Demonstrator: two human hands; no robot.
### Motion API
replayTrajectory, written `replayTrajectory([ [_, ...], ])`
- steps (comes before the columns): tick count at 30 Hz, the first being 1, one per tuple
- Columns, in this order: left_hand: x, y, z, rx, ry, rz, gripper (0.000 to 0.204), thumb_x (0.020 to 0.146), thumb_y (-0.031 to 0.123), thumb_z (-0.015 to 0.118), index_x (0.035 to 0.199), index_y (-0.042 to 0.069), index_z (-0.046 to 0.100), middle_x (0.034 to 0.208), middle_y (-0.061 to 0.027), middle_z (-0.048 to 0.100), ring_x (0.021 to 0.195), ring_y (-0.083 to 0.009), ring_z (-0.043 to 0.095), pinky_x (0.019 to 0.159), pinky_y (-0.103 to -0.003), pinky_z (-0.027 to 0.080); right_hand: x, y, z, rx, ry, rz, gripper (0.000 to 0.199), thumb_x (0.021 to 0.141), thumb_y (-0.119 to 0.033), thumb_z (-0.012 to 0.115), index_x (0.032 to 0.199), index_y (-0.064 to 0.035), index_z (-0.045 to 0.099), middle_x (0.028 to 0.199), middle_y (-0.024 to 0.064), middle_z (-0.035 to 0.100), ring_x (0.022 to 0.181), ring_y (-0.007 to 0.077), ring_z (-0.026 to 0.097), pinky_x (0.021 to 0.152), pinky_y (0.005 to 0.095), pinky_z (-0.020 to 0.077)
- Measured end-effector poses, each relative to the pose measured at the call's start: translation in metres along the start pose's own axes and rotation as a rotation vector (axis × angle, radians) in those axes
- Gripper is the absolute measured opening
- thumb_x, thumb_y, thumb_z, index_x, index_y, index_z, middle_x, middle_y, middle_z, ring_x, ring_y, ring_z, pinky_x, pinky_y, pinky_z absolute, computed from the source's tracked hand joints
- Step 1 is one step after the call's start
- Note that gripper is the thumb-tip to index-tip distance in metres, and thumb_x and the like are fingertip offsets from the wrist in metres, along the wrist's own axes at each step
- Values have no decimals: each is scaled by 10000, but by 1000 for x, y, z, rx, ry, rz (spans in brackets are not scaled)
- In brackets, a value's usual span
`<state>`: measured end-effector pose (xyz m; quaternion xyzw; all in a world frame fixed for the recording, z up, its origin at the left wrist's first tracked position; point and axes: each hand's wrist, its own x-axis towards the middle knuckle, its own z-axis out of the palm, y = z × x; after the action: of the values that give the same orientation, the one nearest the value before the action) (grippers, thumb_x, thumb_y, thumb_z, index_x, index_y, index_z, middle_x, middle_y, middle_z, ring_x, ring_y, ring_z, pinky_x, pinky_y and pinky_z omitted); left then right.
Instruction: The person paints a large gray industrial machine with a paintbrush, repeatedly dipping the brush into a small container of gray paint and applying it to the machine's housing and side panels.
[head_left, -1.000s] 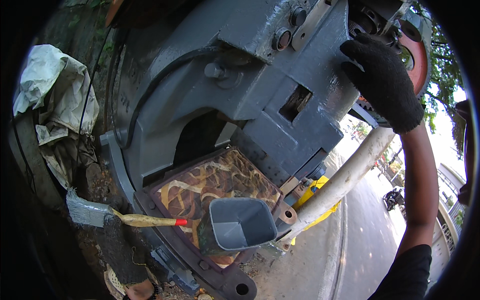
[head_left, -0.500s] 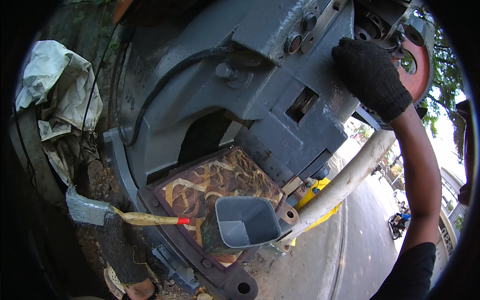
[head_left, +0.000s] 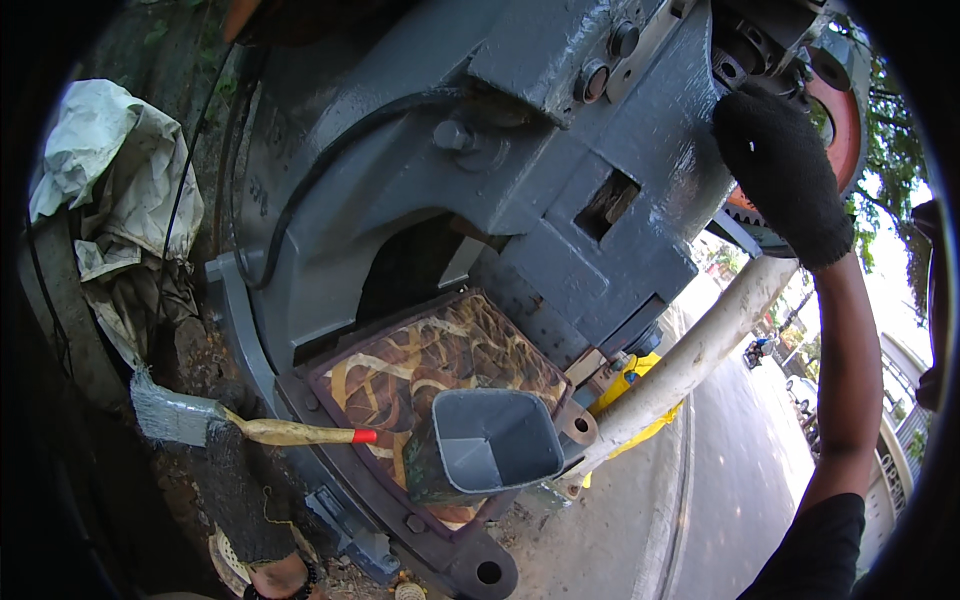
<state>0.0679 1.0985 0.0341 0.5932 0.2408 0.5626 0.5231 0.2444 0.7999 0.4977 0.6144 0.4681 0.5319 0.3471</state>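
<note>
Grey-bristled paintbrush (head_left: 182,419) at lower left, wooden handle pointing right; gloved left hand (head_left: 240,490) closed around it near bristles. Red handle tip overlaps patterned mat (head_left: 370,375), short gap to open-mouthed grey tub (head_left: 500,440). Gloved right hand (head_left: 785,170) at upper right, beside grey machine (head_left: 640,260), covering part of red wheel (head_left: 848,130); fingertips hidden, cannot tell its grip. Road (head_left: 730,450) gives room beyond pale pole (head_left: 690,354). Arched recess (head_left: 400,275) too dark to read; left fingers blur together; machine top cut off.
</note>
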Motion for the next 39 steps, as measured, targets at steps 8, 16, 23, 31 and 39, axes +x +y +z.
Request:
replayTrajectory([
  [8,9,-3,-13,260,-59,199,290,1094,186,559,1294,-15,621,1165,-117,661,1059,-260,640,934,-377,518,-26,-19,-28,337,-170,310,304,1033,-240,672,1243,-25,720,1204,135,741,1108,264,721,971,377,565],
  [16,11,-6,0,-511,-112,-366,315,1137,229,489,1310,-1,617,1198,-121,664,1100,-211,643,989,-363,530,-58,-53,-42,961,-158,848,302,986,-209,700,1206,-3,715,1033,42,740,965,125,664,873,308,539],
  [23,16,3,3,-498,-190,-326,442,1152,304,431,1405,-23,590,1221,-102,656,1106,-175,624,989,-335,502,-113,-87,-45,1233,-130,1159,260,851,-215,723,983,7,695,903,29,643,766,109,592,672,265,503],
  [31,37,-53,-5,-718,-202,-432,473,1139,308,454,1453,-34,547,1350,-126,627,1248,-213,589,1106,-376,452,-192,-129,-25,1618,-96,1239,416,736,-282,802,984,36,702,919,66,654,752,124,619,647,257,510],
  [39,22,-52,-13,-325,-249,-45,503,1084,180,556,1514,-65,466,1439,-188,590,1333,-287,566,1158,-420,450,-303,-243,55,1447,-212,1597,346,943,-307,716,1056,20,730,903,50,699,751,132,633,686,290,533],
])
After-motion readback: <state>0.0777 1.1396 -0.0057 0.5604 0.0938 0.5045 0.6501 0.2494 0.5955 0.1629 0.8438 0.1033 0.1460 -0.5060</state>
